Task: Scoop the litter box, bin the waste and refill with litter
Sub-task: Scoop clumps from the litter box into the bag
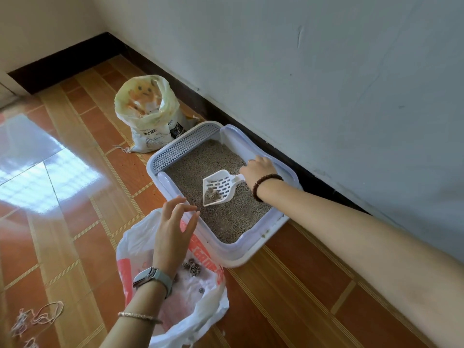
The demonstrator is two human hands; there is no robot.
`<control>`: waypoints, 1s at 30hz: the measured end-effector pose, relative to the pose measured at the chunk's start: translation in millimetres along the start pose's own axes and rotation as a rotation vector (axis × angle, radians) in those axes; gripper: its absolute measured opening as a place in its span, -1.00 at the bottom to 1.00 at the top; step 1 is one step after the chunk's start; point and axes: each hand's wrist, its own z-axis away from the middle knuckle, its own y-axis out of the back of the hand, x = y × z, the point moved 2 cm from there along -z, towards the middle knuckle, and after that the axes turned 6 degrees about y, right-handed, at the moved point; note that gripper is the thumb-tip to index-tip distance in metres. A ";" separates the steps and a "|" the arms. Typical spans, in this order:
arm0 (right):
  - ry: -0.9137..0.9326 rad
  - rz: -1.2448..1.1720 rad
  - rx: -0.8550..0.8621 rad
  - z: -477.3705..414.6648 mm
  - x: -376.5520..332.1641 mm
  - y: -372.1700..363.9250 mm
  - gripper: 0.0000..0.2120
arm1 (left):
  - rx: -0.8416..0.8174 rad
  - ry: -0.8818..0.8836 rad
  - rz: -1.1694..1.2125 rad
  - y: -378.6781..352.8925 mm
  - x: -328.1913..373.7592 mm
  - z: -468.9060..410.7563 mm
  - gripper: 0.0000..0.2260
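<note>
Litter box [242, 256]: pale rectangular tray with a raised rim and a perforated panel at its far end, on the floor alongside the dark skirting board [313, 177]. Filled with grey granular litter [233, 217].

Litter scoop [218, 187]: white, slotted, held over the middle of the litter box, its mouth tilted toward the box's near-left side. A small grey clump [212, 194] lies in the blade.

Right hand [258, 172]: above the box's wall-side rim, fingers curled round the scoop's handle. Dark bead bracelet [263, 184] at the wrist.

Left hand [173, 229]: at the box's near-left edge, fingers loosely spread and holding nothing; it may brush the bag below, though the view leaves that unclear. Watch [152, 277] and thin bangle [139, 316] on the forearm.

Waste bag [200, 297]: white plastic with red print, lying open against the box's near-left corner, several dark clumps [192, 267] inside.

Litter sack [148, 114]: open-topped, printed, standing just beyond the box's far end.

String loops [42, 315]: on the glossy orange tiles [88, 222], well left of the box.
</note>
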 end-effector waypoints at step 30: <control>-0.125 -0.247 -0.056 -57.8 -73.7 -42.6 -0.74 | -0.112 0.005 0.076 -2.4 -12.7 -11.2 -0.94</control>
